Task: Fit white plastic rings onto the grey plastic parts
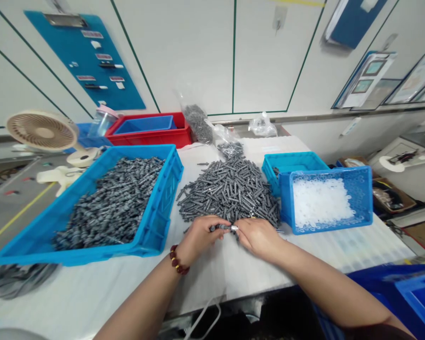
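A small dark grey ribbed part (220, 227) with a pale tip lies between my two hands, just in front of a large heap of grey parts (230, 189) on the white table. My left hand (201, 236), with a beaded bracelet at the wrist, has its fingers closed round the dark end. At the pale tip, my right hand (257, 236) is closed in a pinch. Its fingertips hide part of what it holds. To the left, a large blue crate (163, 208) holds many similar grey parts.
Right of the heap stand a teal bin (293, 160) and a tilted blue bin (326, 226) of small white pieces. Behind are a red crate (148, 139), plastic bags (198, 123) and a fan (42, 132). The table's front edge (233, 296) is near my body.
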A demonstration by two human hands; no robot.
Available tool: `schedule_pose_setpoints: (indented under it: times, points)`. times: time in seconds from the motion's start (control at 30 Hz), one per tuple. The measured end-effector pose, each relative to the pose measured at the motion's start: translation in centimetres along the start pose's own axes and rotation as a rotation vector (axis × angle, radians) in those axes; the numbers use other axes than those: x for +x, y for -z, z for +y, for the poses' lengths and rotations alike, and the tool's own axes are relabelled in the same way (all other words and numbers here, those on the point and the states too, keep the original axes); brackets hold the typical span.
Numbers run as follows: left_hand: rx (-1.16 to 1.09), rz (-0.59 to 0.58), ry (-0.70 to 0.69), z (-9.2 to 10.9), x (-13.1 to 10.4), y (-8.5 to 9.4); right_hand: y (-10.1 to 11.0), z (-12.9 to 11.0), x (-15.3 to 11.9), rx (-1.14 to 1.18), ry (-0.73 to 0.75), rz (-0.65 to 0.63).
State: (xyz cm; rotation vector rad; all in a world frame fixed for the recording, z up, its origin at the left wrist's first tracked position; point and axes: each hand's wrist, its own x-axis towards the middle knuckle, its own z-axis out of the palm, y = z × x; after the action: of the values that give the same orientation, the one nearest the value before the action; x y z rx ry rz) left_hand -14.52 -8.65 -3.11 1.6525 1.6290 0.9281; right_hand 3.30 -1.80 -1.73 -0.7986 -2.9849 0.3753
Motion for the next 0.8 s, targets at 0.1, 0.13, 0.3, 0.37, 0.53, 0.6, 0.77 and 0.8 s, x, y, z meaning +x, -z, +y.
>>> schedule_pose_setpoints:
  times: [0.1, 0.13, 0.3, 0.37, 0.53, 0.6, 0.77, 0.8]
  points:
    - [0.036, -0.023, -0.084, 0.05, -0.02, -0.25, -0.17, -0.03, 0.02, 0.022, 0.006, -0.007]
    - [0.04, -0.026, -0.094, 0.07, -0.03, -0.31, -0.22, -0.03, 0.03, 0.024, -0.003, -0.008]
    - [0.016, -0.058, -0.064, 0.26, -0.1, -0.33, -0.33, 0.11, 0.02, 0.029, -0.038, 0.0]
    - [0.004, -0.075, -0.051, 0.32, -0.11, -0.22, -0.33, 0.19, -0.03, 0.033, -0.05, -0.003]
    - [-0.07, -0.081, 0.017, 0.16, -0.02, 0.05, -0.27, 0.41, -0.09, 0.077, -0.019, 0.011]
    - [-0.093, -0.074, 0.035, 0.13, 0.01, 0.13, -0.18, 0.45, -0.06, 0.095, -0.011, 0.002]
    - [-0.064, -0.054, 0.025, 0.44, 0.0, 0.34, 0.19, 0.36, 0.02, 0.111, -0.029, -0.033]
    - [-0.067, -0.053, 0.019, 0.49, -0.03, 0.37, 0.23, 0.33, 0.03, 0.104, -0.033, -0.037]
